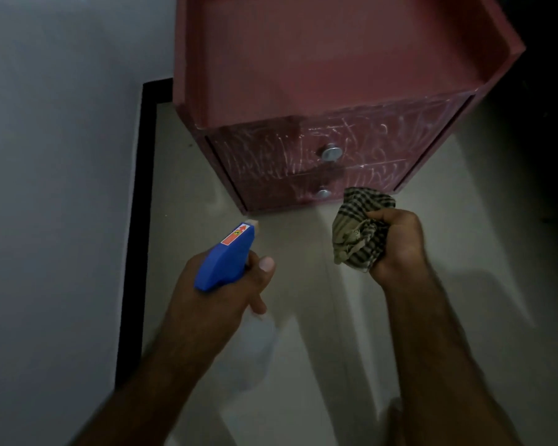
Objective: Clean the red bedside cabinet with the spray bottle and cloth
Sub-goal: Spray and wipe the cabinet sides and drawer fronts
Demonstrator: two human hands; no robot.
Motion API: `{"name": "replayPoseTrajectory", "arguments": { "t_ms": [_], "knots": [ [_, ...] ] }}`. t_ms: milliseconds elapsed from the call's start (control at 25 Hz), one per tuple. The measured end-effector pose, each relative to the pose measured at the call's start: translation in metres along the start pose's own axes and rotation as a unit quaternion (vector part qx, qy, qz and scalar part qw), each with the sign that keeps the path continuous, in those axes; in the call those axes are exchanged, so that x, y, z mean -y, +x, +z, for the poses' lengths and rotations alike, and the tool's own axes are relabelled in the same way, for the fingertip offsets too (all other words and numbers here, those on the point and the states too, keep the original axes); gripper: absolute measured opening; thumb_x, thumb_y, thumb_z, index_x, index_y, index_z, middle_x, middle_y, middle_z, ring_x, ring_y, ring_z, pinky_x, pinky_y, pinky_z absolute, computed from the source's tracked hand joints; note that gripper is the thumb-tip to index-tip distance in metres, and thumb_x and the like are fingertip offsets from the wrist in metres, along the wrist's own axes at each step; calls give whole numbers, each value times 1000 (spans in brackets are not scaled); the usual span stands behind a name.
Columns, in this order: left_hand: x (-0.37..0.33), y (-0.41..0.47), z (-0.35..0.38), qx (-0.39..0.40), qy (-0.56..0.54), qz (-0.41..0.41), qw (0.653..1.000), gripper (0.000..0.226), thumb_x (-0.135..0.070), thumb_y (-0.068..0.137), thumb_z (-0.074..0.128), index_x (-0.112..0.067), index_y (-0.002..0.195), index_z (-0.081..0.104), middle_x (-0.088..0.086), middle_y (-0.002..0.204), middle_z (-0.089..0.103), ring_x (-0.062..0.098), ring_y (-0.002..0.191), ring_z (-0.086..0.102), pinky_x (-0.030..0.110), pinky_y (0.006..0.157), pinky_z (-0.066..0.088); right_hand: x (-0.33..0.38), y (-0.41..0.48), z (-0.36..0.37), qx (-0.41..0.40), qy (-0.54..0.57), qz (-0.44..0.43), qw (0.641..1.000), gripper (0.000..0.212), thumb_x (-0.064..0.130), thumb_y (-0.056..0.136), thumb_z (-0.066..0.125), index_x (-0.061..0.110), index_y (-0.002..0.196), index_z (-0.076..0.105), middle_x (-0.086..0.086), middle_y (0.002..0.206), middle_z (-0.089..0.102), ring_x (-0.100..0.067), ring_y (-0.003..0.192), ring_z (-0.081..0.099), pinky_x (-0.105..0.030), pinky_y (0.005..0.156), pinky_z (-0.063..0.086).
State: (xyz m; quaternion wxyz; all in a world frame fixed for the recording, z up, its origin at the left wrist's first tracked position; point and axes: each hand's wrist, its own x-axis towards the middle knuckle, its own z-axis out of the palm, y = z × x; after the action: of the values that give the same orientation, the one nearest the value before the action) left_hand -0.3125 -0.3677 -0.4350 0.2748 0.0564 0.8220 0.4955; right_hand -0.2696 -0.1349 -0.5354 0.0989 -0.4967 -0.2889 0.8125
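Spraying step | I'm aiming the bottle (226, 255), left hand (229, 297) wrapped round it, at the cabinet (319, 69) upper centre | right hand (399, 243) clutching the cloth (356, 233) | next, I'm guessing: squeeze, then wipe the streaked drawers (264, 156)

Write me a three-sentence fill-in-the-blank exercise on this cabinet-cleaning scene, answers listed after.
1. The left hand grips a spray bottle with a ____ head.
2. The right hand holds a bunched, striped ____.
3. The cabinet has streaked drawer fronts with ____ round knobs.

Missing words: blue; cloth; two.
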Motion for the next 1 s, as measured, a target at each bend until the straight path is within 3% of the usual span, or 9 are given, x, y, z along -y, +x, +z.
{"name": "replayPoseTrajectory", "arguments": {
  "t_ms": [160, 280, 440, 520, 720, 880, 1000],
  "knots": [
    [35, 26, 0, -30, -23, 7, 999, 43, -52, 72, 66, -12, 87, 64, 14, 65, 69, 24, 77, 69, 28, 75, 42, -12, 34, 1, 17, -61, -54, 997, 26, 8, 94, 49, 2, 95, 74, -13, 81, 77, -29, 72, 74, -42, 81, 61],
    [58, 44, 4, -55, -29, 21, 998, 37, -46, 76, 68, -11, 88, 64, 13, 63, 69, 25, 74, 69, 30, 76, 42, -23, 59, -1, 70, -60, -99, 991, 32, 14, 101, 45, 7, 92, 76, -8, 80, 78, -24, 70, 74, -34, 70, 61],
    [82, 68, 7, -75, -34, 40, 996, 29, -38, 86, 69, -10, 82, 61, 13, 63, 68, 19, 69, 66, 31, 77, 41, -34, 90, 2, 109, -65, -146, 981, 30, 11, 104, 49, 7, 127, 69, -14, 117, 77, -32, 106, 74, -47, 94, 60],
    [87, 74, 6, -78, -34, 58, 995, 31, -38, 87, 69, -8, 82, 61, 14, 64, 69, 19, 69, 66, 33, 79, 44, -40, 100, 3, 149, -65, -157, 974, 32, 6, 103, 54, 9, 133, 65, -15, 124, 75, -32, 112, 73, -47, 94, 60],
    [78, 73, -2, -93, -37, 95, 990, 32, -41, 88, 66, -10, 81, 61, 14, 64, 69, 16, 68, 67, 28, 75, 43, -63, 100, -2, 221, -38, -107, 969, 57, 19, 91, 68, 3, 144, 57, -20, 137, 67, -36, 129, 64, -53, 112, 49],
    [81, 73, -8, -104, -45, 98, 989, 42, -55, 79, 62, -15, 91, 62, 13, 70, 71, 19, 75, 71, 27, 74, 44, -81, 97, 0, 223, -34, -118, 967, 57, 18, 88, 70, 5, 143, 58, -19, 136, 68, -36, 128, 64, -52, 110, 51],
    [93, 75, -10, -121, -54, 94, 987, 34, -49, 84, 65, -17, 95, 61, 16, 72, 71, 24, 71, 71, 38, 82, 54, -93, 97, 2, 198, -12, -133, 971, 59, 20, 87, 70, 3, 143, 59, -23, 135, 67, -39, 124, 66, -52, 105, 55]
  ]
}}
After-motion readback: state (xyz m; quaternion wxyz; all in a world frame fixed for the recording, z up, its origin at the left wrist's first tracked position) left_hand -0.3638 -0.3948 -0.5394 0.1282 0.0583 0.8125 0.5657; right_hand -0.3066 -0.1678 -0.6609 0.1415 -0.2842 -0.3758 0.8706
